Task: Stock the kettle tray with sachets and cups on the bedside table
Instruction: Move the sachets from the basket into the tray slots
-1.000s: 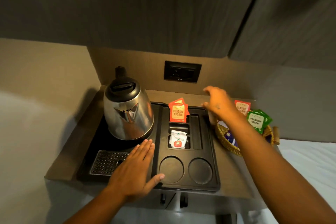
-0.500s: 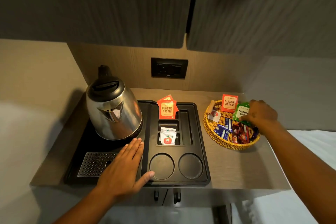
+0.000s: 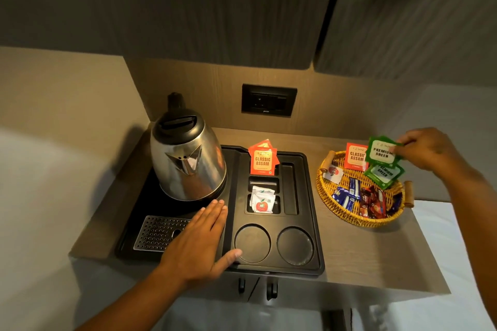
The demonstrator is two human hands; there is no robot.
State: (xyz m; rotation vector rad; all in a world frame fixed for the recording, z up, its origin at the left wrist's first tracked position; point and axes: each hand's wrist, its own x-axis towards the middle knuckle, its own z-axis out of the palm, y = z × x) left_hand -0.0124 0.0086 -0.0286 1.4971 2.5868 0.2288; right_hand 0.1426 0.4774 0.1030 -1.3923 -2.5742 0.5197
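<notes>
The kettle tray [image 3: 309, 269] sits on the bench [image 3: 363, 255], black, moulded into slots, with the steel kettle [image 3: 188, 158] standing on its left half. Red Classic Assam sachets [image 3: 262, 160] stand upright in the rear slot, and white sachets [image 3: 262, 200] with a red apple mark fill the front small slot. The slot between them looks bare, and so does the long narrow one to the right. Both round cup wells [image 3: 274, 244] at the front are bare too, and no cups are anywhere in sight, so I'd call this job somewhere short of halfway.

Over at the wicker basket [image 3: 357, 220], just right of the tray, the right hand [image 3: 427, 148] is pinching a green Premium Green sachet [image 3: 382, 152] by its edge, lifted above the basket rim. A second green sachet [image 3: 384, 174] leans beneath it, a red Assam sachet [image 3: 356, 156] stands at the back, and blue and dark red packets lie in the bottom.

The left hand [image 3: 199, 244] lies flat on the tray, fingers pressed together, thumb out towards the nearer cup well, holding nothing. Likely that green one is headed for a free slot.
</notes>
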